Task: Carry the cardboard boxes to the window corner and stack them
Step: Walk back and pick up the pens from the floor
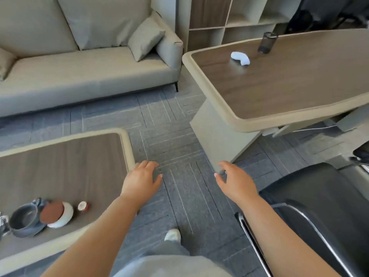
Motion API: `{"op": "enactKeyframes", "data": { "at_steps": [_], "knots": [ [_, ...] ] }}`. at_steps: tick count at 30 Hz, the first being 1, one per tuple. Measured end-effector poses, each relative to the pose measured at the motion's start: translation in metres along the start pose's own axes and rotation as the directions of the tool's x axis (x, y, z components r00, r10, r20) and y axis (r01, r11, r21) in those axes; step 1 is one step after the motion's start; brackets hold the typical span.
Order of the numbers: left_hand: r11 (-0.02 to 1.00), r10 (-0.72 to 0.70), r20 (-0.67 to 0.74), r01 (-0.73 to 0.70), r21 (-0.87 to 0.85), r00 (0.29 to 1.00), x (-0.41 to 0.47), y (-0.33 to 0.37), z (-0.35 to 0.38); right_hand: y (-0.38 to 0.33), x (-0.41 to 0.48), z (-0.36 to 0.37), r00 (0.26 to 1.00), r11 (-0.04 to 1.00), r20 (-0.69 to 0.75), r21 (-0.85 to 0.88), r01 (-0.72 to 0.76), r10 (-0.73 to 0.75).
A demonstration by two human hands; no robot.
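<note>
No cardboard box shows in the head view. My left hand (142, 178) is held out over the grey carpet, palm down, fingers loosely apart, holding nothing. My right hand (235, 180) is stretched out beside it, about a hand's width to the right, also empty with fingers spread. Both bare forearms reach in from the bottom of the frame. One light shoe (172, 234) stands on the carpet below the hands.
A low coffee table (125, 140) with a grey pot (25, 218), a lidded bowl (60, 214) and a small cup (82, 206) lies at left. A beige sofa (85, 70) stands behind. A desk (289, 82) with a white cloth (240, 58) and dark tumbler (267, 42) is at right. A black chair (319, 206) sits near right.
</note>
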State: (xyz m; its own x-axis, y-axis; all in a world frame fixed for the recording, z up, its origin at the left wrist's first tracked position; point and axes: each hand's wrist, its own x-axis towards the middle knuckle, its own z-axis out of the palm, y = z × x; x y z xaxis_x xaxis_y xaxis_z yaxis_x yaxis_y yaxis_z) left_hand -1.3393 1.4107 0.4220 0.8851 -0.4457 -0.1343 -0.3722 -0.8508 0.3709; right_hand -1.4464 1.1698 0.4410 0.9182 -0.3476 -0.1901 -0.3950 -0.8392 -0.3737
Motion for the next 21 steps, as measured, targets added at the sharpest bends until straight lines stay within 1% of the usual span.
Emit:
{"op": "enactKeyframes", "data": {
  "at_steps": [2,5,8,11,15,18,21],
  "knots": [
    [0.999,0.037,-0.012,-0.037,0.000,0.999,0.051,0.010,-0.013,0.006,0.030,-0.006,1.000,0.999,-0.001,0.018,-0.027,0.027],
    [0.998,0.042,-0.043,-0.043,-0.036,0.998,0.117,0.028,-0.031,0.017,0.068,-0.015,0.997,0.996,0.014,0.050,-0.078,0.077],
    [0.997,0.053,-0.061,-0.056,-0.046,0.997,0.178,0.042,-0.041,0.028,0.113,-0.024,0.993,0.994,0.042,0.011,-0.112,0.111],
    [0.998,0.044,-0.059,-0.047,-0.045,0.997,0.233,0.047,-0.046,0.035,0.170,-0.031,0.993,0.995,0.055,-0.003,-0.104,0.104],
    [0.999,-0.028,-0.066,0.025,-0.041,0.997,0.295,0.037,-0.053,0.030,0.264,-0.044,0.998,1.000,0.062,-0.028,-0.013,0.015],
    [0.993,-0.119,-0.067,0.117,-0.031,0.991,0.329,0.020,-0.063,0.010,0.336,-0.062,0.994,0.995,0.062,-0.009,0.095,-0.094],
    [0.969,-0.244,-0.094,0.240,-0.050,0.965,0.355,-0.001,-0.075,-0.020,0.407,-0.076,0.975,0.977,0.056,-0.011,0.214,-0.213]
  ]
}}
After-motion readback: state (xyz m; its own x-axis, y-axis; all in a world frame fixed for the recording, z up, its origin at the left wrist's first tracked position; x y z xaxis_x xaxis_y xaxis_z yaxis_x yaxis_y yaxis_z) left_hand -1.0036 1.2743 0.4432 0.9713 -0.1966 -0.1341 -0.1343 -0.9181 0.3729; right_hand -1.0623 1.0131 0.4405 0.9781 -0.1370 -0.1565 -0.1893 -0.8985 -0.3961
